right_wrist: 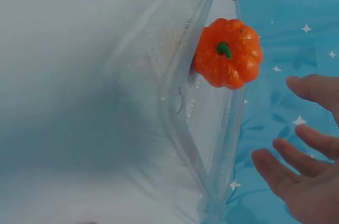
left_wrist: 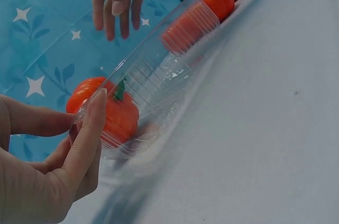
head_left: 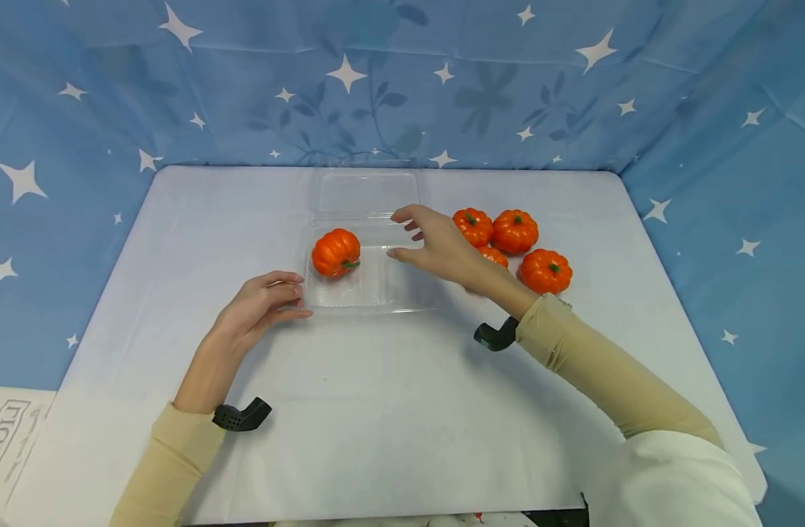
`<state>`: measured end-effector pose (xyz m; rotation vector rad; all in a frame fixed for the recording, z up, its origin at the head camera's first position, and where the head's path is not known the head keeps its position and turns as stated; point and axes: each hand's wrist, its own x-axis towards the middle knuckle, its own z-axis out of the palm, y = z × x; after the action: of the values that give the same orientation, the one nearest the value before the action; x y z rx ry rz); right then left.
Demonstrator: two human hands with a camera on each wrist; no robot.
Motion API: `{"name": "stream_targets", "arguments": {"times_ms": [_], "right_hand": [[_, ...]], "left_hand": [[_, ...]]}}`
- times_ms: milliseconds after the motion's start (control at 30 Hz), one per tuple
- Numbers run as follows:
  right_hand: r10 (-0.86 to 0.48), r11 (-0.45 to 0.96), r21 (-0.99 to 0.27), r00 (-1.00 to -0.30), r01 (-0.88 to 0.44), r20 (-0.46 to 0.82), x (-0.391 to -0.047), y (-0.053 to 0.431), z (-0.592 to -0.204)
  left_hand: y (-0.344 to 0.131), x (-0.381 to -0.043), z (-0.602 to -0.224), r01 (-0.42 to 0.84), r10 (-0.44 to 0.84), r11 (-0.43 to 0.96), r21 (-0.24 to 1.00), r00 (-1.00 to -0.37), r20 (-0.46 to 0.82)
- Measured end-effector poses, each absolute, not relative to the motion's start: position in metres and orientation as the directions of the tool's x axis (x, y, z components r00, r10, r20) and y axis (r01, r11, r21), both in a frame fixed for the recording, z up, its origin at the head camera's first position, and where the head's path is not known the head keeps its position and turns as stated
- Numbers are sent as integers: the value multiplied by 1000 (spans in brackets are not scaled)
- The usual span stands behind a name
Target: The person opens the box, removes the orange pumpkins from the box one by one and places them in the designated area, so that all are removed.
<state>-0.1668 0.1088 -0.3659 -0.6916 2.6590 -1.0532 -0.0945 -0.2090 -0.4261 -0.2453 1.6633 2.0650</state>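
A small orange toy pumpkin [head_left: 337, 253] with a green stem lies tipped on its side in the left part of a clear plastic clamshell box [head_left: 409, 287]. The box's lid [head_left: 368, 192] is folded back toward the curtain. My left hand [head_left: 260, 306] pinches the box's left edge between thumb and fingers, plainest in the left wrist view. Over the box's right end hovers my right hand [head_left: 442, 245], its fingers spread apart from the thumb with nothing between them. In the right wrist view it is apart from the pumpkin [right_wrist: 229, 54].
Several more orange pumpkins [head_left: 515, 232] sit grouped on the white table [head_left: 376, 410] right of the box, one partly hidden by my right forearm. A blue star-patterned curtain [head_left: 389, 88] borders the back and sides. A printed white carton [head_left: 10, 439] is at lower left.
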Motion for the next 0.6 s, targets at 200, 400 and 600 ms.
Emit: {"name": "stream_targets", "arguments": {"times_ms": [200,400,600], "right_hand": [[-614,600,-661,-789,-451,-19,-182,87,-368],[-669,582,-648,-742,-491,-39,-191,68,-373],[-691,583,-638,-720,-503,-65,-195,55,-379]], "left_hand": [[-210,-94,-425,-462,255,-147,875,-872,-418],[-210,-94,-425,-463,252,-155,873,-873,-418],[-209,-95,-425,-470,256,-158,868,-869,-424]]}}
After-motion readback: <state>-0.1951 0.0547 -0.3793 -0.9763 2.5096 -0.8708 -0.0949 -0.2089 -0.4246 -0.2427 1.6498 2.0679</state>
